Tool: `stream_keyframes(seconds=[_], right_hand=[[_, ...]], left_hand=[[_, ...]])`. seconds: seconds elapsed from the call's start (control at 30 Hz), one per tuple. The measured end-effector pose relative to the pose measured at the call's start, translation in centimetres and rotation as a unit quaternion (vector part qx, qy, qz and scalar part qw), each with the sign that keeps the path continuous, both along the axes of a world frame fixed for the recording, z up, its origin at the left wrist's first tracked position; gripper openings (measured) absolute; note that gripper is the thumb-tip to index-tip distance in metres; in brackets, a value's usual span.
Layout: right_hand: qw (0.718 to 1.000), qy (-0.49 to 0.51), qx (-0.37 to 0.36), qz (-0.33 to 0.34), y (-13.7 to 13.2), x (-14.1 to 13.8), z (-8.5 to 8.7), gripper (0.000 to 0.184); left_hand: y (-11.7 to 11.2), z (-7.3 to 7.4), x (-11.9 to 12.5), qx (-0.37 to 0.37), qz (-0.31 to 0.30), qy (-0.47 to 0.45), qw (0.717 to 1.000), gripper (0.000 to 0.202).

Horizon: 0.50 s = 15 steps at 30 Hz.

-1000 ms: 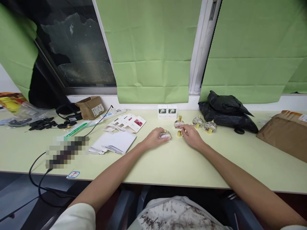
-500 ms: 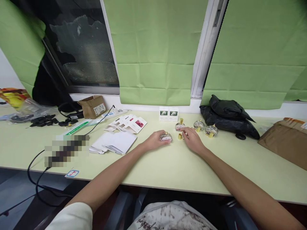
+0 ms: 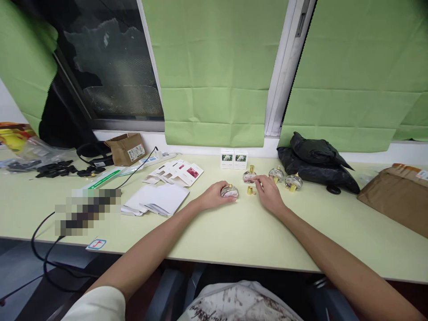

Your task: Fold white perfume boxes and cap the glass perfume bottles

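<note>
My left hand (image 3: 214, 196) is closed around a round clear glass perfume bottle (image 3: 229, 191) with a gold neck, standing on the table. To its right, my right hand (image 3: 268, 192) has its fingers drawn together and bent down; whatever lies in them, if anything, is hidden. Beside those fingers stands another perfume bottle (image 3: 249, 175) with a gold top. A small gold cap (image 3: 249, 190) sits on the table between my hands. Further right are two more round perfume bottles, one behind (image 3: 277, 173) and one nearer (image 3: 294, 181), with gold caps in front of them.
Two small white boxes (image 3: 234, 159) stand at the back by the wall. Flattened white cartons (image 3: 160, 198) lie to the left, near a brown carton (image 3: 126, 149) and cables. Black plastic bags (image 3: 317, 165) and a brown package (image 3: 396, 196) lie on the right.
My right hand has shifted slightly, and the gold cap beside it shows more fully. My left hand keeps hold of its perfume bottle. The view has turned slightly.
</note>
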State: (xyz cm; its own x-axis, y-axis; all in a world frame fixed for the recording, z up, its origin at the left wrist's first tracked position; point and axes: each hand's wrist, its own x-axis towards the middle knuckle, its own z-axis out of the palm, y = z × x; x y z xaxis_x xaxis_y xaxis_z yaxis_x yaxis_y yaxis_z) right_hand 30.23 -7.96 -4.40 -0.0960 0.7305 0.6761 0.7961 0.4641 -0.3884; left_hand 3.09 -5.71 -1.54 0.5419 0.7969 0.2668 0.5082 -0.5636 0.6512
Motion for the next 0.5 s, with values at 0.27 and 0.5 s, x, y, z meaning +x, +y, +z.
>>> stream_keyframes(seconds=[0.27, 0.5], right_hand=[[1.0, 0.011, -0.02, -0.014, 0.36, 0.17, -0.49, 0.026], [1.0, 0.004, -0.017, 0.001, -0.01, -0.01, -0.08, 0.027]], left_hand=[[-0.41, 0.5, -0.01, -0.03, -0.011, -0.006, 0.999, 0.047], [-0.07, 0.17, -0.08, -0.02, -0.012, -0.006, 1.0, 0.045]])
